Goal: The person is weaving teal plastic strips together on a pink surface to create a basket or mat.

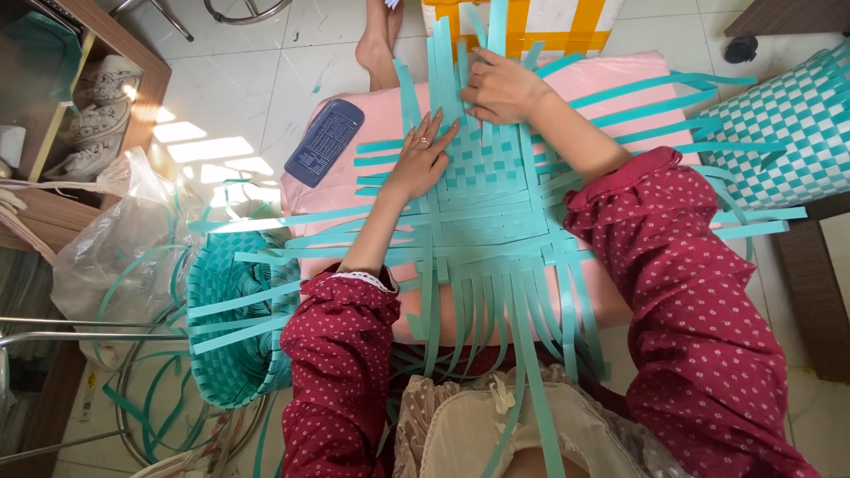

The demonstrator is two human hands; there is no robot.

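Head view: As we look down from the head camera, we see both our arms in dark red dotted sleeves reaching over a pink cushion (354,115) that lies across our lap.
Woven mat: a flat mat of teal plastic strips (482,181) lies on the cushion between our two hands; its middle is woven tight and loose strip ends fan out on every side.
Left hand: our left hand (423,152) lies palm down on the left part of the weave, fingers stretched out and close together, pressing flat and gripping nothing; a ring shows on one finger.
Right hand: our right hand (503,88) sits at the far edge of the weave, fingers curled down onto the upright strip ends there; we cannot tell whether it pinches a strip or only presses on it.
Dark blue case: a flat oblong case (324,142) rests on the cushion's left corner, just beside the mat and apart from the left hand.
Baskets: a finished teal and white woven basket (788,124) stands at the right; a teal basket with loose strips (232,310) sits on the floor at the left.
Plastic bag: a clear bag (115,239) lies further left, near a shelf with white shoes (97,115).
Foot: another person's bare foot (379,44) rests on the tiled floor beyond the cushion.
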